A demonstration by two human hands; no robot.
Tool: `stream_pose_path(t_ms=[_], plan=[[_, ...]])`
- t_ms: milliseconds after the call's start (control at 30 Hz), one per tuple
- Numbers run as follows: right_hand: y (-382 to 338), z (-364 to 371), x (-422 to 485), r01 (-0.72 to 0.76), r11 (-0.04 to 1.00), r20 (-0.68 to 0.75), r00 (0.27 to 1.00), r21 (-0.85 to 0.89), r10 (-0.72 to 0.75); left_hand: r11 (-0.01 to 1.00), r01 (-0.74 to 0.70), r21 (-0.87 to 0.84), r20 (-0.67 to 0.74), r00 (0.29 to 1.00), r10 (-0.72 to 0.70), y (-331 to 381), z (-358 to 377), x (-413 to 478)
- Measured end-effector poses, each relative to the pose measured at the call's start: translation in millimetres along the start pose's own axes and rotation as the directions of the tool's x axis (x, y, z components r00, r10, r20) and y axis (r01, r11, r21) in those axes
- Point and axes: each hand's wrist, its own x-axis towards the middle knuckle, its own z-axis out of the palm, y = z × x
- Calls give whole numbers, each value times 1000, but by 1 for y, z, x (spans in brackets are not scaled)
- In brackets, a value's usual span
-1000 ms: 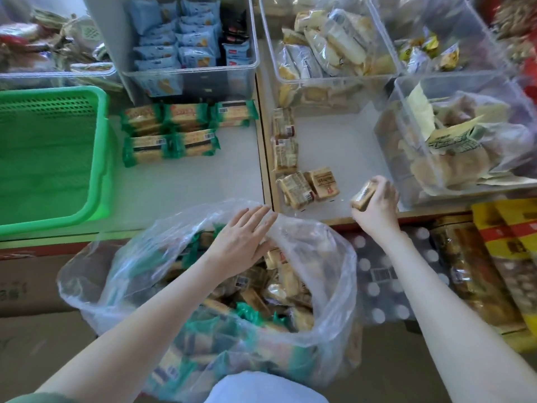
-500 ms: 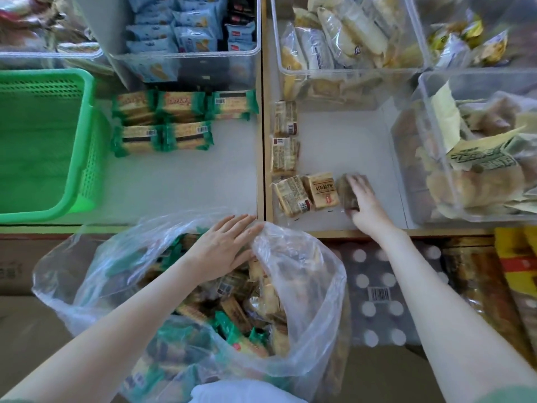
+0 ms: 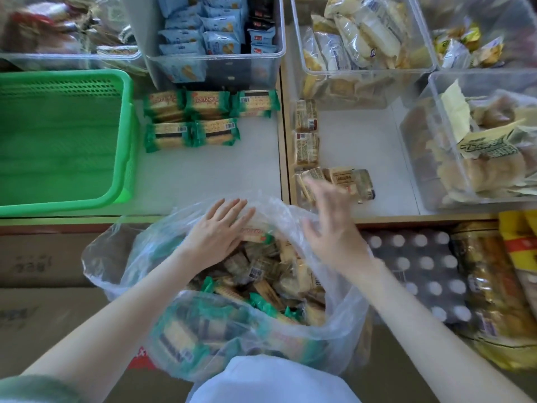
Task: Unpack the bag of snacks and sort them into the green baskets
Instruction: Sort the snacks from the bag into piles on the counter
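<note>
Below, against the shelf's (image 3: 232, 175) front edge, the clear bag of snacks (image 3: 203, 338) stood open, full of wrapped biscuits. The green basket (image 3: 66, 74) sat at the shelf's left end. Five green-wrapped packs (image 3: 207, 104) lay beside it toward the back; tan packs (image 3: 306, 146) lined the divider (image 3: 284, 141) down to the front edge. The left hand (image 3: 218, 234) lay palm-down over the bag's mouth, fingers straight, slightly spread. The blurred right hand (image 3: 331, 228) hovered above the bag's far rim, fingers wide, holding nothing.
</note>
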Motion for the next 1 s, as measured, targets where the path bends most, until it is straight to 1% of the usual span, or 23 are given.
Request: stream_pose_path(t_ms=[67,133,200,267,333,367,400,433,467,533,633,700,733,833,900,933,1000], plan=[[-42,27,-19,162,987,160,974,13,-162,1000,24,16,-8,1000,-24,-15,3,-20],[-70,60,-40,309,951,312,907,-32,-284,999,47,6,-16,999,-47,-27,7,-43],[-85,90,-55,376,923,443,843,-82,-304,998,68,-13,-10,998,-68,-35,11,-65],[-99,107,-60,331,936,564,798,-116,-213,998,61,-26,-1,998,-61,-40,14,-86],[-113,116,-59,241,952,674,737,-189,-53,999,38,-24,15,999,-38,-44,16,-107],[-120,118,-57,115,972,711,700,-204,66,1000,26,-16,32,999,-25,-47,17,-117],[-125,120,-54,-43,976,741,644,-215,192,1000,11,-12,49,999,-10,-49,19,-126],[-128,121,-52,-194,958,753,592,-212,287,1000,-5,-15,61,998,6,-52,21,-134],[-130,123,-50,-302,931,755,557,-206,348,1000,-18,-22,64,998,20,-55,22,-140],[-136,121,-45,-392,895,751,520,-213,406,999,-33,-33,71,997,35,-59,22,-148],[-138,115,-42,-476,858,719,526,-194,454,998,-35,-45,67,997,38,-61,19,-149],[-140,110,-40,-502,850,695,555,-157,457,996,-38,-75,43,998,42,-64,16,-147],[-141,108,-38,-511,849,670,585,-133,457,994,-46,-94,22,999,49,-66,14,-145],[-138,93,-22,-607,795,526,671,-15,522,990,-56,-130,-58,997,48,-72,3,-135],[-133,81,-3,-696,704,426,685,141,591,988,-41,-147,-113,993,24,-77,-6,-126],[-129,76,7,-729,638,391,678,248,623,988,-31,-150,-135,991,10,-80,-11,-120],[-117,71,30,-748,476,340,645,463,684,987,2,-158,-163,986,-28,-88,-19,-107]])
